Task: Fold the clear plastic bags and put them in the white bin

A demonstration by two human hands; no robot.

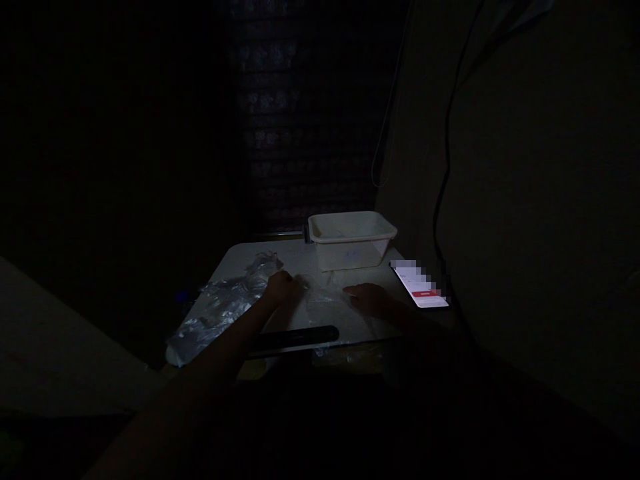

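Handling the clear plastic film (325, 293) well appears to call for light, even tension, both edges kept low and creases smoothed outward. The film lies on the white tabletop (295, 252) between the hands. The left hand (280, 287) has curled fingers; whether they grip film cannot be told. The right hand (369, 300) has fingers extended, close together; contact is unclear. Crumpled plastic (220, 310) covers the left side. A white plastic tub (350, 255) stands at the rear, a lit smartphone (417, 287) at right. Lighting is poor; a dark cable (447, 147) hangs along the wall (540, 167).
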